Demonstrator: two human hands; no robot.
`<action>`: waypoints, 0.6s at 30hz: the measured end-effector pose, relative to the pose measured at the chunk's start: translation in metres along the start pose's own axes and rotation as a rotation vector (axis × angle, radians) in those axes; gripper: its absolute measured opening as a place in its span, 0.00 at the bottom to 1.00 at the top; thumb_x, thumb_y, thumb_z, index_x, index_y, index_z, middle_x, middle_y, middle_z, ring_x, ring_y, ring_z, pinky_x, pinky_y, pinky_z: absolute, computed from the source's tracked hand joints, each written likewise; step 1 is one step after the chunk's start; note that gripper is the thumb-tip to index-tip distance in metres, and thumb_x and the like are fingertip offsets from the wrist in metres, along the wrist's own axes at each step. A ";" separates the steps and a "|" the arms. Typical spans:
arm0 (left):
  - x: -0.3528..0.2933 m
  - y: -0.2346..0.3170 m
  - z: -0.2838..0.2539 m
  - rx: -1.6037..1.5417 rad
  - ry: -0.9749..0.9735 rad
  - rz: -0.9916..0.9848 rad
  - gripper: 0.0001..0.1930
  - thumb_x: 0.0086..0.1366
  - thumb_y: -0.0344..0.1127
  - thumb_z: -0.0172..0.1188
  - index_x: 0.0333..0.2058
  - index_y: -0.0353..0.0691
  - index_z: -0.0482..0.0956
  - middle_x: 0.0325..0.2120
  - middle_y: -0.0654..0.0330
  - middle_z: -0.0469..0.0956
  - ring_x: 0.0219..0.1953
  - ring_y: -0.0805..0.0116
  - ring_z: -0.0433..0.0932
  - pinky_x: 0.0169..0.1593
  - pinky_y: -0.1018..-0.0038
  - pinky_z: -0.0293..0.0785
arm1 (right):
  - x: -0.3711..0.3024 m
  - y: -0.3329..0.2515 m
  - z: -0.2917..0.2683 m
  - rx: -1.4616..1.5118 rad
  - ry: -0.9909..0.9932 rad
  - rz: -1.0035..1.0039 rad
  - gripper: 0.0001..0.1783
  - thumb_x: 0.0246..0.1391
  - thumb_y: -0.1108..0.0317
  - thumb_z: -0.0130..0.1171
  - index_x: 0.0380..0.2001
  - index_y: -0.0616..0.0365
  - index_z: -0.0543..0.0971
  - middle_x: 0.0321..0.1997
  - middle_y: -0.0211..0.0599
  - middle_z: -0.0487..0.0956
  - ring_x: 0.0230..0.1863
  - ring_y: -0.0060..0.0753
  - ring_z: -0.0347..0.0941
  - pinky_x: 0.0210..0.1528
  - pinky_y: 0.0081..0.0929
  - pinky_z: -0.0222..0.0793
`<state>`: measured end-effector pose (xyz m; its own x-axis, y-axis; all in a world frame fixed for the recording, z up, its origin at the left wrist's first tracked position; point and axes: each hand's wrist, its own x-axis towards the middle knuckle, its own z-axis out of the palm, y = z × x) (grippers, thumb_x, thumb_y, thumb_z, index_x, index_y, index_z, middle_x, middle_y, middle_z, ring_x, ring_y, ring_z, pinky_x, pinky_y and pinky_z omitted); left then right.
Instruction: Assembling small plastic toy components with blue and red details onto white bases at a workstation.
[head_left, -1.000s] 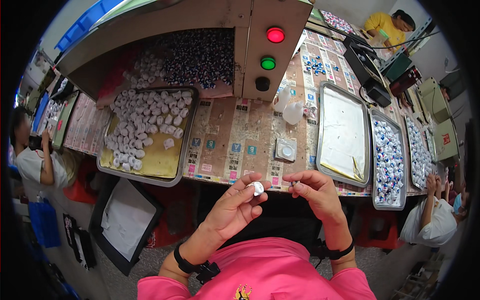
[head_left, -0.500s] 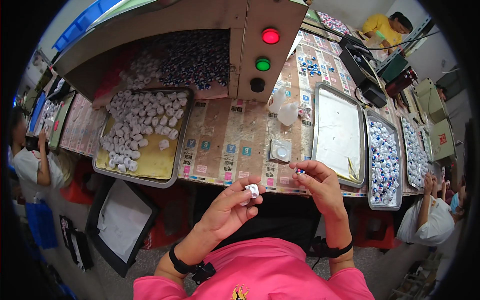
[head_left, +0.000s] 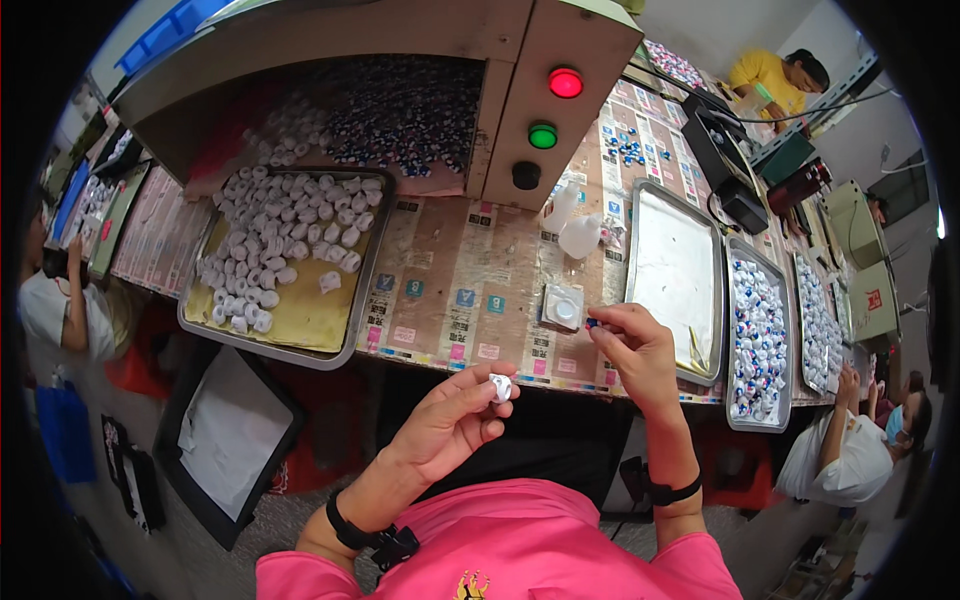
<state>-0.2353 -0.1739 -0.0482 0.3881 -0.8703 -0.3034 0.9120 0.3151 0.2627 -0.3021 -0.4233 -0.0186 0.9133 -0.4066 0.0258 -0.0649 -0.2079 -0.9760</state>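
Note:
Just off the table's front edge, my left hand (head_left: pixel 445 418) pinches a small white rounded plastic piece (head_left: pixel 501 388) between thumb and fingers. My right hand (head_left: pixel 642 352) is over the table edge, its thumb and forefinger closed on a tiny blue-and-red piece (head_left: pixel 592 323), mostly covered by the fingertips. Beside those fingertips lies a small square pad with a round white dish (head_left: pixel 563 306). To the left, a metal tray (head_left: pixel 362 300) lined with yellow paper holds many similar white pieces. An open, paper-lined metal tray (head_left: pixel 677 262) is beyond my right hand.
A beige machine housing (head_left: pixel 560 110) with red and green lamps rises at the back, more pieces under it. White squeeze bottles (head_left: pixel 580 236) stand mid-table. A tray of finished-looking blue-and-white pieces (head_left: pixel 758 345) is at right. Co-workers sit left, right and far right.
My right hand has shifted slightly, bringing the small blue-and-red piece closer to the square pad. My left hand keeps the white piece, turned a little. The view has tilted slightly.

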 end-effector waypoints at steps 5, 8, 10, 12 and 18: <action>0.001 -0.002 0.001 -0.007 0.005 0.018 0.17 0.66 0.30 0.55 0.53 0.38 0.69 0.41 0.60 0.76 0.38 0.75 0.76 0.37 0.80 0.75 | 0.016 -0.008 0.016 -0.493 0.058 -0.198 0.11 0.47 0.77 0.63 0.36 0.59 0.82 0.32 0.37 0.78 0.32 0.30 0.77 0.34 0.24 0.71; 0.000 -0.004 0.001 -0.003 0.028 0.031 0.17 0.66 0.30 0.56 0.53 0.38 0.69 0.41 0.60 0.76 0.38 0.75 0.76 0.37 0.81 0.75 | 0.026 -0.005 0.024 -0.600 0.009 -0.251 0.09 0.45 0.76 0.63 0.34 0.59 0.82 0.31 0.39 0.78 0.31 0.38 0.76 0.33 0.29 0.71; 0.000 -0.003 0.000 0.000 0.044 0.036 0.17 0.65 0.30 0.56 0.53 0.38 0.69 0.41 0.60 0.75 0.38 0.75 0.75 0.37 0.80 0.74 | 0.028 -0.004 0.023 -0.686 0.005 -0.277 0.08 0.45 0.75 0.63 0.33 0.59 0.82 0.31 0.40 0.78 0.31 0.39 0.76 0.34 0.31 0.71; -0.002 -0.001 -0.002 -0.007 0.016 0.021 0.18 0.65 0.30 0.57 0.53 0.38 0.69 0.40 0.61 0.75 0.38 0.75 0.75 0.37 0.81 0.74 | 0.029 -0.004 0.022 -0.772 0.004 -0.301 0.08 0.45 0.75 0.63 0.32 0.59 0.83 0.31 0.40 0.78 0.31 0.41 0.76 0.34 0.32 0.71; 0.000 -0.002 -0.003 0.010 0.022 0.029 0.18 0.65 0.30 0.57 0.53 0.38 0.69 0.41 0.61 0.75 0.37 0.76 0.74 0.37 0.81 0.73 | 0.029 -0.006 0.023 -0.689 -0.029 -0.236 0.08 0.45 0.75 0.62 0.32 0.59 0.83 0.30 0.40 0.78 0.30 0.42 0.75 0.35 0.32 0.70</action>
<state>-0.2369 -0.1735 -0.0514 0.4174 -0.8521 -0.3157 0.8989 0.3363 0.2810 -0.2661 -0.4137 -0.0165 0.9438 -0.2603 0.2038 -0.0950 -0.8040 -0.5870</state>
